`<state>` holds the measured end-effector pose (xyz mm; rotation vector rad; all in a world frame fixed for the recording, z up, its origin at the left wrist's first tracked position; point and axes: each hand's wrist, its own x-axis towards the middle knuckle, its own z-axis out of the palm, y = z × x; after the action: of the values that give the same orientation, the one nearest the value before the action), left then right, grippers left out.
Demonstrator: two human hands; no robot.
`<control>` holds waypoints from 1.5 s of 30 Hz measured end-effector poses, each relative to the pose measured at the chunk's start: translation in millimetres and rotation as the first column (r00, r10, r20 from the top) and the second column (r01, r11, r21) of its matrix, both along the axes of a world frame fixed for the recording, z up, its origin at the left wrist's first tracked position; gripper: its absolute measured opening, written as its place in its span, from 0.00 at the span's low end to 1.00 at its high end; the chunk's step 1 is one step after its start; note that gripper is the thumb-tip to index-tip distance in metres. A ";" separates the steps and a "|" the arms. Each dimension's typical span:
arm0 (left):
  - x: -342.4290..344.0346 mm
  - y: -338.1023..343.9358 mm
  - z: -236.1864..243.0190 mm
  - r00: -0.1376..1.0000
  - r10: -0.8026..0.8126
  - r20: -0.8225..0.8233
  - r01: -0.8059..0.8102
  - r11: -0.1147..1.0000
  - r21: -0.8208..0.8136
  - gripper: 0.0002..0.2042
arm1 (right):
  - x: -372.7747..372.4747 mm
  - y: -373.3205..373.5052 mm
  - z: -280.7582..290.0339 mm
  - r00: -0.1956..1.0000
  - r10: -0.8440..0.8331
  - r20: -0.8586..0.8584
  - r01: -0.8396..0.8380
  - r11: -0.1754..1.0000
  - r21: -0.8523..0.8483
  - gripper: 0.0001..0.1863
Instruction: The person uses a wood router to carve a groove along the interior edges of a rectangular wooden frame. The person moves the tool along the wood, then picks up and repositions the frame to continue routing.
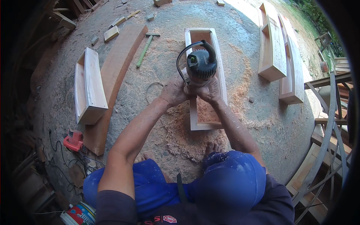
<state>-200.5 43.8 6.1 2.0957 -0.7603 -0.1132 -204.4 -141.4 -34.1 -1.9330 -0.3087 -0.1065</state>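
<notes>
Both hands, left hand (pixel 173 91) and right hand (pixel 210 90), are wrapped tight around a black router (pixel 200 64) sitting on the long wooden box (pixel 222 71) right under them, sawdust (pixel 187 138) piled nearer the knees.

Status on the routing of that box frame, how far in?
Done: heavy shavings around the near end suggest passes made. In hand: left hand and right hand grip the black router on the wooden frame. Left: cannot tell; three other frames lie aside.
</notes>
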 end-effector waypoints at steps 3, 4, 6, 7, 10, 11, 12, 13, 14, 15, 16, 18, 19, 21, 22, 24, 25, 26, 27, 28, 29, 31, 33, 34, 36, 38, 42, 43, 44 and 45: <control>-8.0 1.8 10.1 0.988 0.039 -0.150 -0.023 0.994 0.105 0.35 | -9.0 1.9 8.6 0.996 0.014 -0.085 -0.013 1.000 0.021 0.50; -10.1 1.8 15.4 0.972 0.060 -0.227 -0.023 0.987 0.160 0.34 | -11.9 1.4 9.3 0.994 0.016 -0.105 -0.014 1.000 0.019 0.50; -16.9 -0.6 23.6 0.976 0.055 -0.210 -0.029 0.992 0.125 0.34 | -15.6 -0.7 4.6 0.995 0.012 -0.104 -0.012 1.000 0.007 0.49; -20.7 -2.6 27.2 0.978 0.050 -0.201 -0.029 0.994 0.106 0.34 | -16.5 -3.4 0.8 0.995 0.012 -0.097 -0.012 1.000 0.004 0.49; -32.6 -3.9 34.2 0.972 0.070 -0.225 -0.044 0.992 0.121 0.32 | -24.0 -3.2 -3.7 0.998 0.020 -0.065 -0.019 1.000 0.010 0.48; -37.1 -3.3 33.0 0.984 0.054 -0.167 -0.042 0.996 0.074 0.32 | -30.0 -2.6 -4.2 0.998 0.014 -0.061 -0.015 1.000 -0.009 0.47; -42.4 -1.3 33.1 0.993 0.043 -0.106 -0.040 0.999 0.029 0.32 | -36.6 0.3 1.2 0.999 0.013 -0.038 -0.014 1.000 -0.024 0.46; -47.5 -0.7 31.3 0.998 0.031 -0.046 -0.032 0.999 -0.020 0.32 | -43.4 1.6 6.9 1.000 0.009 -0.016 -0.010 0.999 -0.043 0.45; -52.6 0.1 29.6 0.998 0.040 -0.054 -0.040 0.999 0.009 0.32 | -50.6 2.2 13.1 1.000 0.007 0.022 -0.006 0.998 -0.058 0.44; -57.3 -0.5 28.5 0.997 0.046 -0.061 -0.044 0.998 0.036 0.32 | -58.2 1.7 21.5 0.998 0.003 0.063 0.002 0.997 -0.076 0.43; -60.8 -0.5 26.1 0.996 0.054 -0.066 -0.050 0.997 0.065 0.32 | -65.9 1.7 28.6 0.999 -0.004 0.037 0.005 1.000 -0.018 0.42; -65.8 -1.2 17.0 0.997 0.014 0.076 -0.014 1.000 -0.003 0.34 | -78.0 4.1 39.1 1.000 -0.022 0.004 0.021 0.993 0.115 0.42; -68.7 -1.6 13.4 0.989 -0.002 0.148 0.007 0.999 -0.035 0.35 | -82.2 6.1 42.9 0.999 -0.033 -0.001 0.032 0.981 0.189 0.42; -79.5 -0.2 10.2 0.996 -0.001 0.085 0.001 1.000 -0.004 0.37 | -85.0 9.1 21.7 0.920 0.157 -0.359 0.168 0.669 0.724 0.41; -85.8 0.8 10.8 0.999 0.002 0.054 -0.003 1.000 0.013 0.38 | -94.0 7.3 24.2 0.979 0.080 -0.190 0.048 0.807 0.589 0.40; -99.2 5.9 1.0 0.993 0.032 0.115 -0.032 0.999 0.001 0.40 | -109.0 4.4 24.1 1.000 0.020 0.001 -0.019 0.935 0.354 0.40; -105.3 7.9 -4.3 0.988 0.046 0.145 -0.046 0.999 -0.006 0.41 | -112.5 0.6 16.4 0.999 0.038 0.001 -0.037 0.957 0.286 0.40; -110.5 9.2 -9.9 0.995 0.031 0.092 -0.033 0.999 0.014 0.42 | -116.3 -2.5 9.4 0.998 0.057 0.000 -0.056 0.974 0.218 0.41; -115.2 9.4 -11.9 0.999 0.017 0.036 -0.018 0.999 0.033 0.42 | -122.5 -5.3 0.2 0.992 0.093 -0.088 -0.065 0.956 0.286 0.41; -119.3 8.6 -12.6 1.000 0.001 -0.019 0.000 0.999 0.050 0.43 | -128.5 -9.5 -9.8 0.977 0.126 -0.172 -0.058 0.934 0.351 0.41; -124.0 6.9 -13.3 1.000 -0.001 0.017 0.001 0.999 0.041 0.44 | -135.0 -13.9 -24.2 0.950 0.166 -0.263 -0.034 0.897 0.441 0.40; -136.6 8.5 -12.6 0.996 0.037 0.079 -0.044 0.996 0.084 0.37 | -142.3 -13.5 -29.5 0.908 0.180 -0.380 0.024 0.880 0.475 0.39; -145.6 8.1 -12.1 0.992 0.073 0.107 -0.082 0.993 0.085 0.34 | -149.3 -13.6 -33.6 0.874 0.168 -0.456 0.069 0.886 0.459 0.39; -148.7 7.1 -12.0 0.991 0.090 0.103 -0.097 0.993 0.065 0.35 | -151.6 -14.2 -35.3 0.867 0.151 -0.476 0.079 0.900 0.429 0.39; -155.3 5.0 -11.8 0.988 0.129 0.084 -0.133 0.990 0.041 0.36 | -152.7 -16.4 -30.8 0.849 0.187 -0.495 0.047 0.905 0.423 0.39; -163.3 2.1 -11.6 0.984 0.175 0.040 -0.177 0.983 0.046 0.38 | -149.0 -21.1 -17.5 0.771 0.313 -0.555 0.029 0.853 0.521 0.39; -187.5 5.5 -35.1 0.970 0.233 -0.076 -0.237 0.969 -0.061 0.42 | -125.6 -44.4 -15.6 0.512 0.539 -0.669 0.125 0.723 0.679 0.38; -202.0 7.5 -41.2 0.925 0.333 -0.185 -0.332 0.943 0.036 0.45 | -121.9 -45.0 -8.2 0.607 0.532 -0.591 -0.080 0.780 0.620 0.37; -219.5 8.6 -46.2 0.857 0.432 -0.281 -0.408 0.902 0.141 0.47 | -121.4 -44.9 -7.1 0.657 0.524 -0.543 -0.179 0.807 0.563 0.38; -229.8 8.7 -52.5 0.769 0.528 -0.360 -0.467 0.849 0.248 0.50 | -121.0 -46.5 -4.7 0.706 0.512 -0.489 -0.263 0.831 0.490 0.38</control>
<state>-430.4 52.5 -46.5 2.2324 0.0835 -0.3184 -325.5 -187.9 -38.8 -1.3660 -0.2401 0.6936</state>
